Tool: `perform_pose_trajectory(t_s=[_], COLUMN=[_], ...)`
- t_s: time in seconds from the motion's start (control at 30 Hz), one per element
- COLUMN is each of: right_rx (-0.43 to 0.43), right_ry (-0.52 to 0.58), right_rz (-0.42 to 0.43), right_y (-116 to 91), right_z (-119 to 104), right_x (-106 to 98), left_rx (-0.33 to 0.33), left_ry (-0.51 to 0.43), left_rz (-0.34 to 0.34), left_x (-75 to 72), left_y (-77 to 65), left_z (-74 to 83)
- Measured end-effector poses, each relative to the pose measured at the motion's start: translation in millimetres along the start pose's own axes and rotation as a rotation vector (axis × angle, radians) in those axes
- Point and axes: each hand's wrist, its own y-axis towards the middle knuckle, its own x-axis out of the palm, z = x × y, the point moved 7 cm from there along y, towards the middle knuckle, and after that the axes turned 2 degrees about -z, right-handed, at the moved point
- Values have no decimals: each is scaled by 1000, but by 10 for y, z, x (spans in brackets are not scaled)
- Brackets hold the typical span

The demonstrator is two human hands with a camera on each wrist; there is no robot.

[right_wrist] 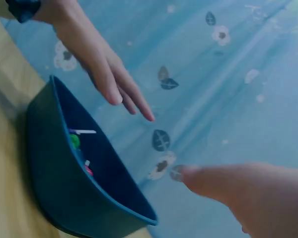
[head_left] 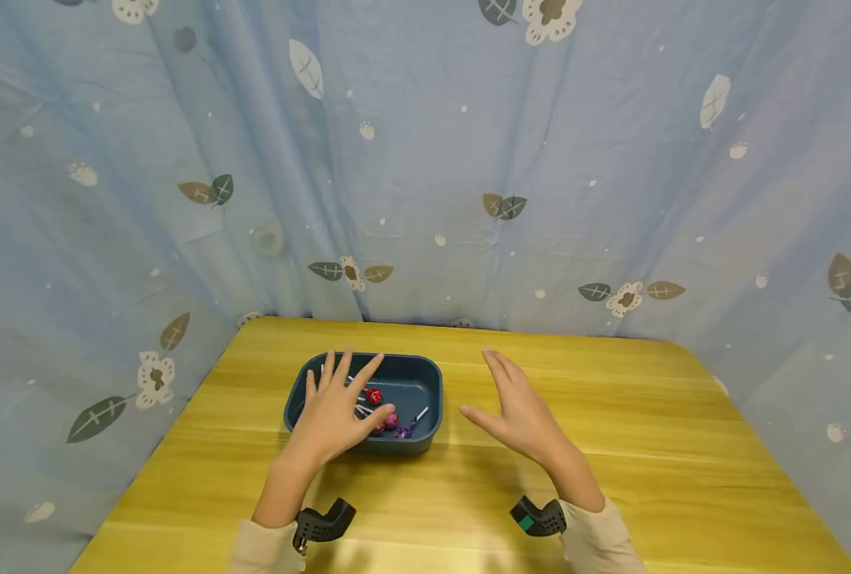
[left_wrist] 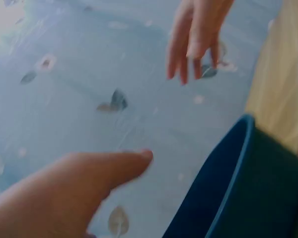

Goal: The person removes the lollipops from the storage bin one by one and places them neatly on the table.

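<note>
A dark blue bin (head_left: 425, 379) stands on the table, left of centre. Inside lie several lollipops with white sticks, among them a red lollipop (head_left: 374, 396) and a purple lollipop (head_left: 403, 433); in the right wrist view a green lollipop (right_wrist: 75, 141) shows too. Above the bin's left part my left hand (head_left: 332, 418) spreads its fingers, hiding some of the contents and holding nothing. My right hand (head_left: 525, 414) hovers over the table to the right of the bin, thumb apart from the straight fingers, with nothing in it.
The yellow wood-grain table (head_left: 655, 446) extends to the right and in front of the bin. A blue curtain (head_left: 425, 159) with leaf and flower prints hangs behind it and along both sides. Each wrist wears a black camera mount (head_left: 325, 522).
</note>
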Motion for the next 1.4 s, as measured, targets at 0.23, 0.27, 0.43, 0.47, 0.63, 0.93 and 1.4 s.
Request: perform_pose_trajectory(t_s=[0.23,0.27,0.43,0.47,0.63,0.93,1.4], right_rx=[31,37,71,76,103,110,54], right_ry=[232,280,465,492,555,514,476], right_rz=[-36,-45,-64,-64,-53,-57,-217], right_y=[97,110,156,165,231,407,688], right_z=[77,88,101,93,30,-133,-400], right_x=[204,240,364,378,424,556,880], left_rx=[-218,-250,-356,-372,-457,-539,-608], left_ry=[-136,-162,-300,-321,-427,-593,-897], left_rz=[-60,-72,-91,-86,-51,-4,76], left_x=[-36,-36,-50,-51,-50,-11,68], left_y=[-55,-65,-106,-114,-167,-235,-327], left_z=[-547,-614,-856,-892,-1057,-1198,-1250])
